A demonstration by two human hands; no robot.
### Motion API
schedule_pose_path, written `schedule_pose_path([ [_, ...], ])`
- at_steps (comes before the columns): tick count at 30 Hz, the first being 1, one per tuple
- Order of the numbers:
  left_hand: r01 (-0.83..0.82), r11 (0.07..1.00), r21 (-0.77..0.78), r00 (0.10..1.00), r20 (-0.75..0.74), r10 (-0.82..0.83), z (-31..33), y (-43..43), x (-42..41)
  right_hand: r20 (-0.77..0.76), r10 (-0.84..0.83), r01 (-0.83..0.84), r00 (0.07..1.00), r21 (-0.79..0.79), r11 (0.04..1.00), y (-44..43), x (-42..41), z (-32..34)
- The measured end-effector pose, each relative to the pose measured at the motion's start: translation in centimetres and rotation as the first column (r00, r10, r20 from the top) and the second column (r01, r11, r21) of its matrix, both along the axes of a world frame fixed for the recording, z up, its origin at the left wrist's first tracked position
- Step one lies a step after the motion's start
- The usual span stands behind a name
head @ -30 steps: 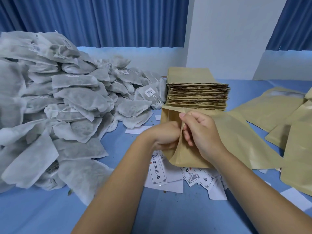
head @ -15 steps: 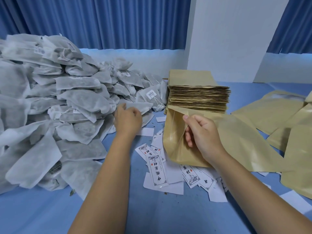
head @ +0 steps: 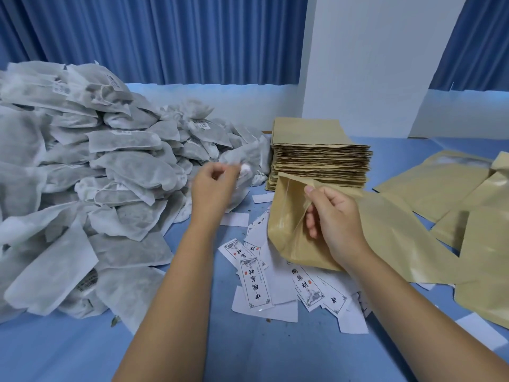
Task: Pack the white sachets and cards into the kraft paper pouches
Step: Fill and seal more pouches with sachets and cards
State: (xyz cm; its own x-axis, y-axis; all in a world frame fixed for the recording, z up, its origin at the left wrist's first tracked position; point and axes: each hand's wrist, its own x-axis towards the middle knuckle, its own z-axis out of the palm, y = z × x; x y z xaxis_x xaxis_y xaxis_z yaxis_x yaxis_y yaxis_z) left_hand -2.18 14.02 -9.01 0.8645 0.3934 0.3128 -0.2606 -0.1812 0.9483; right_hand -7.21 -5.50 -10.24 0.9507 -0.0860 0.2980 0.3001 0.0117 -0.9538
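Observation:
My right hand [head: 332, 219] grips the mouth edge of an open kraft paper pouch [head: 286, 224], holding it upright and open above the table. My left hand [head: 213, 186] pinches a white sachet [head: 242, 158] at the right edge of the big sachet pile [head: 91, 188]; the sachet is blurred. Printed cards [head: 254, 282] lie scattered on the blue table below the pouch.
A tall stack of flat kraft pouches [head: 321, 153] stands behind the held pouch. Several kraft pouches [head: 429, 188] lie flat at the right. A white pillar [head: 371, 59] and blue curtains stand behind the table [head: 248, 348].
My left hand left the pouch, reached to the sachet pile and has taken hold of a sachet, lifting it rightwards. My right hand keeps the pouch open.

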Motion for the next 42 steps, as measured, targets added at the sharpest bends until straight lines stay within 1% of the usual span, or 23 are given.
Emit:
schedule_pose_path([
  [1,0.145,0.987,-0.064,0.989,-0.026,-0.147,0.7,-0.1,-0.5,0.002,-0.012,0.012,1.000,0.015,1.000,-0.1,0.0,0.1],
  [3,0.358,0.932,-0.051,0.925,-0.112,-0.362,1.4,-0.7,-1.2,0.005,-0.020,0.020,1.000,0.041,0.999,-0.1,-0.1,0.3],
  [5,0.456,0.890,0.029,0.871,-0.222,-0.439,1.4,-1.8,-1.8,0.003,-0.014,0.014,1.000,0.066,0.998,-0.1,-0.2,0.4],
  [8,0.427,0.884,0.193,0.879,-0.317,-0.355,0.6,-3.8,-2.1,0.001,0.002,-0.002,1.000,0.085,0.996,0.0,-0.3,0.6],
  [11,0.332,0.798,0.503,0.926,-0.336,-0.174,-0.1,-5.1,-2.4,0.000,0.020,-0.020,1.000,0.064,0.998,0.1,-0.3,0.5],
  [12,0.318,0.786,0.530,0.931,-0.332,-0.153,-0.2,-5.4,-2.6,0.002,0.030,-0.030,1.000,0.053,0.998,0.2,-0.3,0.4],
  [14,0.367,0.817,0.445,0.914,-0.334,-0.229,0.0,-5.6,-2.8,0.010,0.055,-0.055,0.998,0.030,0.998,0.4,-0.4,0.3],
  [16,0.497,0.803,0.328,0.848,-0.378,-0.371,0.1,-5.8,-3.0,0.020,0.065,-0.066,0.998,0.016,0.998,0.5,-0.4,0.1],
  [17,0.579,0.777,0.248,0.788,-0.412,-0.457,0.2,-5.9,-3.2,0.020,0.059,-0.060,0.998,0.015,0.998,0.4,-0.4,0.2],
  [19,0.734,0.675,0.076,0.623,-0.473,-0.623,0.1,-5.9,-3.5,0.012,0.042,-0.042,0.999,0.023,0.999,0.3,-0.3,0.3],
  [21,0.799,0.601,0.031,0.534,-0.496,-0.684,-0.6,-6.3,-3.5,0.014,0.044,-0.044,0.999,0.018,0.999,0.3,-0.4,0.5],
  [24,0.751,0.646,0.136,0.612,-0.508,-0.606,-1.2,-7.4,-4.0,0.032,0.095,-0.094,0.995,-0.016,0.995,0.8,-0.9,0.7],
  [27,0.726,0.678,0.115,0.637,-0.482,-0.601,-1.7,-8.4,-4.3,0.069,0.130,-0.128,0.989,-0.028,0.991,1.3,-1.5,0.9],
  [29,0.733,0.656,0.179,0.646,-0.486,-0.589,-1.5,-8.3,-4.4,0.101,0.110,-0.108,0.989,-0.025,0.994,1.5,-1.6,1.0],
  [31,0.749,0.648,0.142,0.623,-0.484,-0.614,-1.0,-7.7,-4.0,0.138,0.063,-0.060,0.988,-0.031,0.998,1.5,-1.4,0.8],
  [33,0.749,0.630,0.206,0.642,-0.460,-0.613,-0.2,-6.8,-3.8,0.177,0.000,0.014,0.984,-0.078,0.997,1.2,-0.9,0.4],
  [34,0.733,0.643,0.220,0.663,-0.440,-0.606,0.1,-6.1,-3.6,0.181,-0.035,0.055,0.983,-0.107,0.993,1.0,-0.6,0.1],
  [36,0.651,0.747,0.135,0.725,-0.400,-0.560,0.2,-4.7,-2.9,0.164,-0.103,0.128,0.981,-0.150,0.980,0.2,0.2,-0.4],
  [37,0.582,0.799,0.152,0.776,-0.400,-0.488,0.2,-4.0,-2.6,0.151,-0.133,0.158,0.980,-0.164,0.974,-0.2,0.5,-0.6],
  [38,0.502,0.824,0.263,0.828,-0.420,-0.371,0.0,-3.3,-2.2,0.142,-0.160,0.184,0.977,-0.175,0.967,-0.6,0.9,-0.8],
  [39,0.437,0.795,0.421,0.864,-0.441,-0.242,-0.3,-2.6,-1.9,0.138,-0.181,0.204,0.974,-0.182,0.962,-1.0,1.2,-0.9],
  [40,0.423,0.721,0.549,0.867,-0.475,-0.147,-0.4,-2.1,-1.7,0.136,-0.192,0.215,0.972,-0.184,0.959,-1.3,1.4,-1.0],
  [42,0.521,0.559,0.645,0.798,-0.600,-0.051,-0.6,-1.6,-2.0,0.131,-0.189,0.212,0.973,-0.188,0.959,-1.4,1.6,-1.3],
])
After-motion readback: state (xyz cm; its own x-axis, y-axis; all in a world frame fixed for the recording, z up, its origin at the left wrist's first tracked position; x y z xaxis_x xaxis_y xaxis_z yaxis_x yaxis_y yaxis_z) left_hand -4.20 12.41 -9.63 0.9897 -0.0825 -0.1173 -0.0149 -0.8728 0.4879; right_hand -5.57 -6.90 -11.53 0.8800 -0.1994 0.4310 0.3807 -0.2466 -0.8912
